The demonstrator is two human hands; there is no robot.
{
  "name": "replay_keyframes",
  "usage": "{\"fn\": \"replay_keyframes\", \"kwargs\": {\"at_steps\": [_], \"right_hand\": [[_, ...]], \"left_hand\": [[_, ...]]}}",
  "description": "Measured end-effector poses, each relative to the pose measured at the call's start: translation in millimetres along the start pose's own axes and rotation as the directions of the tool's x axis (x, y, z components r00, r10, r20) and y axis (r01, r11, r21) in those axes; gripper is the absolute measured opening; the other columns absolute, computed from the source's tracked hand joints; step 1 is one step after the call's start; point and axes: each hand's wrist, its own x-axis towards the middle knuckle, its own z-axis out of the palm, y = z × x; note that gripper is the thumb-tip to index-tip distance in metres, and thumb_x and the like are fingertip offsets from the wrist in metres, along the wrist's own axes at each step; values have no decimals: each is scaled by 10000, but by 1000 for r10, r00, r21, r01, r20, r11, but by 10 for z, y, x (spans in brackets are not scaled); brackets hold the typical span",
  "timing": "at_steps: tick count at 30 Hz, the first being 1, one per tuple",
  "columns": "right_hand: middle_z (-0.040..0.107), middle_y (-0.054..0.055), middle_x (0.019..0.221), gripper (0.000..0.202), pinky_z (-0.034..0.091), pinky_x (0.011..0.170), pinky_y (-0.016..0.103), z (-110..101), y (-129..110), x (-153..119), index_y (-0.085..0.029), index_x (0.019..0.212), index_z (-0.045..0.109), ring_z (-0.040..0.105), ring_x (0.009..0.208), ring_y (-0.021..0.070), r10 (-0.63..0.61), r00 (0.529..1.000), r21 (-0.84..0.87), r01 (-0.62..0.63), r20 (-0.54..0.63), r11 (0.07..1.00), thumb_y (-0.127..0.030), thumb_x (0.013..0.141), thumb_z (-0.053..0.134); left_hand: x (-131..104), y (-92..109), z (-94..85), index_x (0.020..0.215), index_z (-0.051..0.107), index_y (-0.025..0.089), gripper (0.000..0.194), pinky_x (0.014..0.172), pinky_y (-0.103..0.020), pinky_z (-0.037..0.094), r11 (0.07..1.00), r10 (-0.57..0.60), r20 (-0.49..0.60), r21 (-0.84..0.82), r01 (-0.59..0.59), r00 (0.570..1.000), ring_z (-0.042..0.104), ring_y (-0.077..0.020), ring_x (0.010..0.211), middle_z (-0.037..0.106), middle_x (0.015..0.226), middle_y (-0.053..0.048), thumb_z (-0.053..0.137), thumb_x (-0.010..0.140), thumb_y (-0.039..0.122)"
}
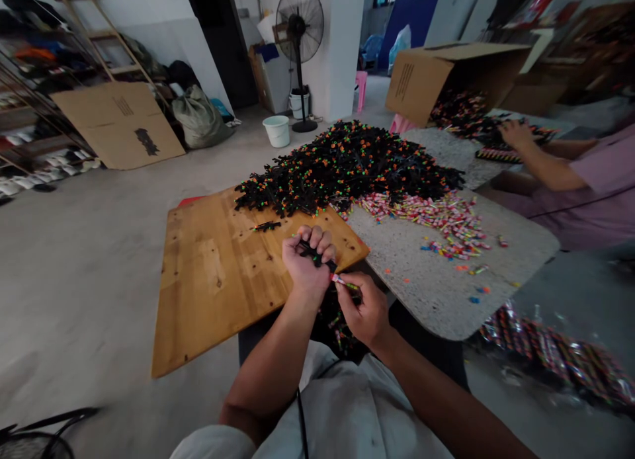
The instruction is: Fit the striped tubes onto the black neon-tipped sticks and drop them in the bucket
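Observation:
My left hand (308, 264) is closed around several small black pieces (313, 252) with green and orange tips, near the right edge of the wooden board (213, 280). Between the thumb and fingers of my right hand (364, 307) is a small pink, white and yellow-green stick (342, 281); its pink end meets the black pieces at the left hand. Beyond my hands lies a large heap of black pieces (347, 165) with orange and green tips. Beside it, many small pink and yellow sticks (446, 221) are spread on the speckled tabletop (426, 290).
A few black pieces (266, 227) lie on the board. At the right, a person's hand (516, 135) rests among black pieces near an open cardboard box (419, 82). Bagged colourful items (560, 353) lie at lower right. A fan (297, 29) and white bucket (276, 131) stand behind.

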Motion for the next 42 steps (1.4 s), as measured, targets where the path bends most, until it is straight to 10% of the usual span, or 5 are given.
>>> {"fn": "replay_keyframes", "kwargs": {"at_steps": [7, 12, 19, 42], "right_hand": [[728, 18, 812, 161, 597, 587, 291, 73, -46, -63, -239, 1078, 674, 678, 601, 155, 320, 947, 257, -313, 16, 914, -377, 997, 654], [770, 86, 1042, 143, 634, 851, 392, 11, 39, -106, -261, 1099, 709, 753, 918, 235, 128, 992, 127, -127, 1, 984, -306, 966, 685], [716, 21, 883, 197, 607, 577, 289, 58, -9, -123, -243, 1051, 676, 665, 614, 144, 336, 937, 385, -346, 97, 855, -422, 969, 684], [748, 60, 957, 151, 619, 774, 356, 27, 73, -138, -253, 1105, 686, 728, 801, 208, 274, 961, 120, -268, -31, 956, -345, 988, 659]], "left_hand": [[-154, 30, 156, 707, 359, 218, 297, 400, -189, 250, 985, 156, 8, 71, -156, 988, 279, -103, 516, 227, 643, 43, 641, 726, 308], [-248, 20, 209, 697, 380, 215, 305, 411, -186, 268, 972, 193, 26, 129, -195, 981, 317, -105, 518, 255, 632, 40, 665, 739, 317], [-166, 40, 60, 723, 379, 222, 261, 375, -195, 236, 997, 70, -86, 26, -68, 994, 312, -99, 499, 263, 634, 50, 630, 733, 294], [-168, -17, 58, 722, 416, 220, 220, 378, -195, 222, 998, 25, -89, 53, -21, 996, 312, -102, 490, 274, 622, 46, 616, 757, 302]]}}
